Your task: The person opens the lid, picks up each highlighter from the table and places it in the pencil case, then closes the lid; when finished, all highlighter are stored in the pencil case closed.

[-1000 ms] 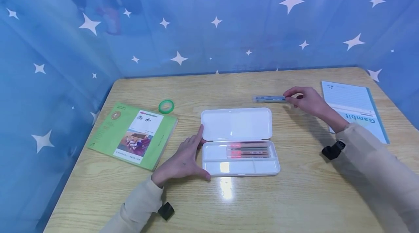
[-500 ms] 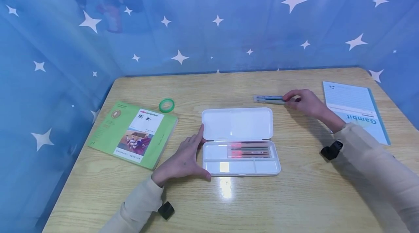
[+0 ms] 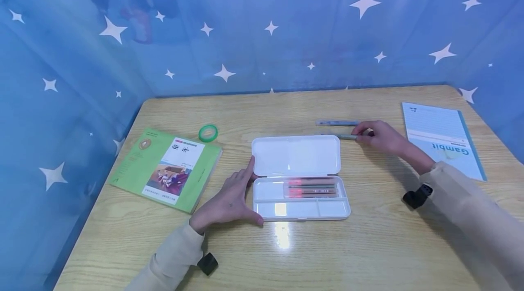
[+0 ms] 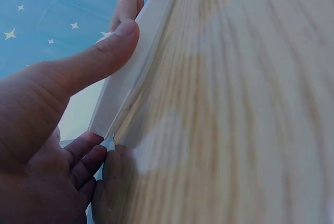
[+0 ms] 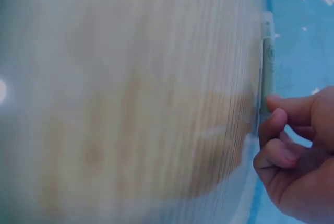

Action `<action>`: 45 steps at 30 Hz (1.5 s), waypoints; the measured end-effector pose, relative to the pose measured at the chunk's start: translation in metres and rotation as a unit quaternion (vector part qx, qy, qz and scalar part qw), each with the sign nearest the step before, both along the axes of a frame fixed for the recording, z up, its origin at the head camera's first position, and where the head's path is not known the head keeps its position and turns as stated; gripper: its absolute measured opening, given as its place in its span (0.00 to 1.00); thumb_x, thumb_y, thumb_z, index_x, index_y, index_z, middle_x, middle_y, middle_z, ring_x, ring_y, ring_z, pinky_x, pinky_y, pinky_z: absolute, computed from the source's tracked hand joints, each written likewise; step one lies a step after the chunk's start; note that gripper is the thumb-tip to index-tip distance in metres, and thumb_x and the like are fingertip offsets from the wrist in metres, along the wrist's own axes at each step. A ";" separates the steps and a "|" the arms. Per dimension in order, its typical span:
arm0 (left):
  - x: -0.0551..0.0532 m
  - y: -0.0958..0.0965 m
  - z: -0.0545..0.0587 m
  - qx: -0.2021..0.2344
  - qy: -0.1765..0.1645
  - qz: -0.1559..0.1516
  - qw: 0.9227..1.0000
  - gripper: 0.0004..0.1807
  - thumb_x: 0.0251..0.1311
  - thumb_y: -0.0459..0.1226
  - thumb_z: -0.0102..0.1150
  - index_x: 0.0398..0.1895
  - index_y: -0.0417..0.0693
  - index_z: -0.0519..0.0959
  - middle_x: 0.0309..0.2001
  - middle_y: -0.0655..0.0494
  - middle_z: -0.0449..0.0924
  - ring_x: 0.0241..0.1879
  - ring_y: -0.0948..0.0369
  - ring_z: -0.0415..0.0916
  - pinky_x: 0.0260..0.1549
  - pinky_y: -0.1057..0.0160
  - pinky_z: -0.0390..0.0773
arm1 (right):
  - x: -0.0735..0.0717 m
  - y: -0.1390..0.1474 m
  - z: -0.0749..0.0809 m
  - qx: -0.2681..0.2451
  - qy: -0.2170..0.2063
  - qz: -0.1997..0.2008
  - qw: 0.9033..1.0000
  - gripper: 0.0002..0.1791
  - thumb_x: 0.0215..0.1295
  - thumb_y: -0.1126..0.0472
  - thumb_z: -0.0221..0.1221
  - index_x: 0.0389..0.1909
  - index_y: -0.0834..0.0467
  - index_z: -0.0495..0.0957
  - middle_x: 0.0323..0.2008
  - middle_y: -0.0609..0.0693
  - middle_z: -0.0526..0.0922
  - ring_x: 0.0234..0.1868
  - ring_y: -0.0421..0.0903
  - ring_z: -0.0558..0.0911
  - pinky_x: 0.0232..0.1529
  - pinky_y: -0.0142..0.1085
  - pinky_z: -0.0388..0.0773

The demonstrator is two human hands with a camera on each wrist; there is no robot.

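Observation:
A white pencil case (image 3: 286, 211) lies with its lid folded back, holding several pinkish-brown pens (image 3: 313, 191) in its rear compartment. My left hand (image 3: 227, 200) rests spread along its left end, with the thumb at the front corner and the index finger beside the lid. In the left wrist view the thumb (image 4: 104, 51) lies against the case's side wall (image 4: 130, 62). My right hand (image 3: 380, 136) pinches the right end of a greenish pen (image 3: 347, 137) between thumb and fingers, behind the case's lid. Just behind it lies a blue pen (image 3: 335, 123) in a clear barrel.
At the left lies a green book (image 3: 200, 177), with a roll of green tape (image 3: 208, 133) behind it. A light blue notebook (image 3: 438, 132) is at the right. A blue star-patterned curtain (image 3: 262, 32) hangs behind the wooden table (image 3: 307, 259).
My right hand has drawn the greenish pen toward the person, parting it from the blue pen it lay beside. The left hand and the pencil case have stayed put.

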State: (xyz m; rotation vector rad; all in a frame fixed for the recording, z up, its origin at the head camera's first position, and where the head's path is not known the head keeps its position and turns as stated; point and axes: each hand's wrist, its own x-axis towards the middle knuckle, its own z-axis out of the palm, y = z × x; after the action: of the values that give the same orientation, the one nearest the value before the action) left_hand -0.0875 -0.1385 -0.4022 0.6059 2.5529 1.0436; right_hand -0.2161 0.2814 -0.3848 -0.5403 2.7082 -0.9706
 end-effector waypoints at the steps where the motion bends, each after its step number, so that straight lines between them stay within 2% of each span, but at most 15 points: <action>1: 0.000 0.000 0.000 0.000 0.002 -0.001 1.000 0.82 0.23 0.56 0.80 0.74 0.57 0.25 0.57 0.63 0.65 0.52 0.62 0.58 0.59 0.55 0.54 | 0.003 0.000 0.000 -0.002 0.002 -0.003 1.000 0.11 0.69 0.68 0.52 0.47 0.68 0.76 0.41 0.61 0.77 0.35 0.51 0.75 0.30 0.36 0.71; 4: 0.000 0.000 0.000 0.000 0.006 -0.002 1.000 0.82 0.23 0.57 0.80 0.74 0.57 0.25 0.56 0.63 0.65 0.52 0.62 0.58 0.59 0.56 0.54 | 0.012 0.000 0.003 -0.006 0.013 -0.020 1.000 0.11 0.70 0.67 0.50 0.48 0.68 0.75 0.43 0.62 0.76 0.39 0.54 0.77 0.32 0.35 0.73; 6: 0.000 0.000 -0.001 0.000 0.006 -0.002 1.000 0.82 0.23 0.57 0.80 0.74 0.58 0.25 0.56 0.63 0.65 0.52 0.62 0.58 0.59 0.56 0.54 | 0.018 0.001 0.006 -0.010 0.022 -0.033 0.999 0.12 0.71 0.66 0.49 0.49 0.68 0.75 0.45 0.63 0.76 0.37 0.54 0.77 0.30 0.35 0.72; 10: 0.000 0.000 -0.001 0.002 0.004 -0.002 1.000 0.81 0.23 0.57 0.80 0.73 0.58 0.25 0.57 0.63 0.65 0.53 0.62 0.58 0.59 0.55 0.54 | 0.032 0.000 0.016 -0.025 0.015 -0.056 0.998 0.15 0.73 0.61 0.48 0.52 0.67 0.73 0.46 0.64 0.75 0.25 0.49 0.72 0.22 0.37 0.67; 12: 0.000 0.000 -0.001 0.001 0.003 -0.001 1.000 0.81 0.23 0.57 0.80 0.74 0.58 0.25 0.58 0.63 0.65 0.54 0.62 0.58 0.60 0.55 0.53 | 0.039 -0.003 0.022 -0.035 0.014 -0.074 0.997 0.16 0.73 0.60 0.48 0.52 0.66 0.73 0.43 0.62 0.76 0.20 0.46 0.68 0.20 0.37 0.64; 14: 0.000 0.000 -0.001 -0.001 0.002 -0.001 1.000 0.81 0.23 0.57 0.80 0.74 0.57 0.25 0.58 0.63 0.65 0.54 0.62 0.58 0.60 0.56 0.54 | 0.047 -0.009 0.028 -0.045 0.020 -0.089 0.995 0.15 0.73 0.60 0.48 0.52 0.64 0.74 0.31 0.59 0.76 0.17 0.44 0.63 0.18 0.38 0.62; 16: 0.000 0.000 -0.001 -0.003 0.003 0.001 1.000 0.81 0.23 0.57 0.80 0.74 0.56 0.26 0.57 0.63 0.65 0.54 0.62 0.58 0.60 0.55 0.54 | 0.055 -0.019 0.032 -0.057 0.037 -0.089 0.994 0.13 0.72 0.62 0.49 0.51 0.63 0.74 0.21 0.55 0.72 0.14 0.43 0.59 0.16 0.37 0.60; 19: 0.000 -0.001 -0.001 -0.005 0.004 0.004 1.000 0.82 0.23 0.56 0.80 0.74 0.55 0.27 0.56 0.64 0.65 0.53 0.62 0.58 0.60 0.56 0.53 | 0.067 -0.040 0.037 -0.085 0.065 -0.060 0.992 0.10 0.71 0.64 0.51 0.49 0.62 0.75 0.12 0.49 0.61 0.11 0.42 0.57 0.13 0.36 0.59; 23: 0.000 -0.001 -0.001 -0.002 0.002 0.004 1.000 0.81 0.23 0.56 0.80 0.74 0.55 0.26 0.56 0.64 0.65 0.54 0.62 0.58 0.60 0.56 0.53 | 0.085 -0.071 0.039 -0.112 0.082 0.000 0.990 0.08 0.67 0.67 0.55 0.45 0.60 0.78 0.13 0.45 0.61 0.12 0.40 0.58 0.14 0.34 0.60; 27: -0.001 0.000 -0.001 -0.001 0.000 -0.002 1.000 0.81 0.24 0.57 0.80 0.74 0.57 0.26 0.58 0.63 0.65 0.55 0.62 0.58 0.61 0.56 0.52 | 0.101 -0.094 0.038 -0.115 0.055 0.025 0.992 0.07 0.65 0.68 0.57 0.42 0.57 0.79 0.16 0.46 0.64 0.16 0.40 0.61 0.17 0.32 0.62; 31: -0.002 0.000 -0.001 0.000 0.000 -0.003 1.000 0.81 0.24 0.57 0.80 0.73 0.57 0.25 0.58 0.62 0.65 0.54 0.62 0.58 0.60 0.56 0.54 | 0.111 -0.108 0.034 -0.120 0.028 0.039 0.992 0.08 0.64 0.69 0.57 0.41 0.55 0.79 0.19 0.46 0.65 0.17 0.41 0.63 0.19 0.32 0.63; 35: -0.002 0.000 0.000 0.001 0.004 -0.004 1.000 0.82 0.24 0.56 0.80 0.73 0.57 0.25 0.57 0.61 0.65 0.53 0.61 0.58 0.59 0.56 0.55 | 0.119 -0.117 0.029 -0.131 0.025 0.065 0.989 0.09 0.63 0.71 0.58 0.40 0.54 0.79 0.21 0.44 0.68 0.18 0.39 0.64 0.19 0.31 0.63; 41: -0.003 0.001 0.000 0.006 -0.002 -0.004 1.000 0.81 0.24 0.55 0.80 0.73 0.57 0.25 0.57 0.61 0.65 0.52 0.61 0.58 0.58 0.56 0.54 | 0.133 -0.124 0.018 -0.140 0.000 0.096 0.986 0.09 0.64 0.70 0.58 0.40 0.54 0.81 0.34 0.42 0.77 0.22 0.39 0.67 0.22 0.30 0.66; 45: -0.002 0.000 -0.001 0.011 -0.002 -0.004 1.000 0.81 0.24 0.55 0.81 0.73 0.57 0.25 0.55 0.62 0.65 0.53 0.62 0.58 0.59 0.55 0.53 | 0.138 -0.127 0.011 -0.143 -0.003 0.112 0.983 0.09 0.63 0.70 0.58 0.39 0.55 0.81 0.34 0.43 0.77 0.22 0.38 0.69 0.22 0.30 0.68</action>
State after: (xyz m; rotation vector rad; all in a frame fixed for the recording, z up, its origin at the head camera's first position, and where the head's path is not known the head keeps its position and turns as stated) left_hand -0.0896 -0.1383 -0.4033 0.6192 2.5377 1.0693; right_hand -0.0781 0.1548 -0.3733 -0.8702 2.4465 -1.2997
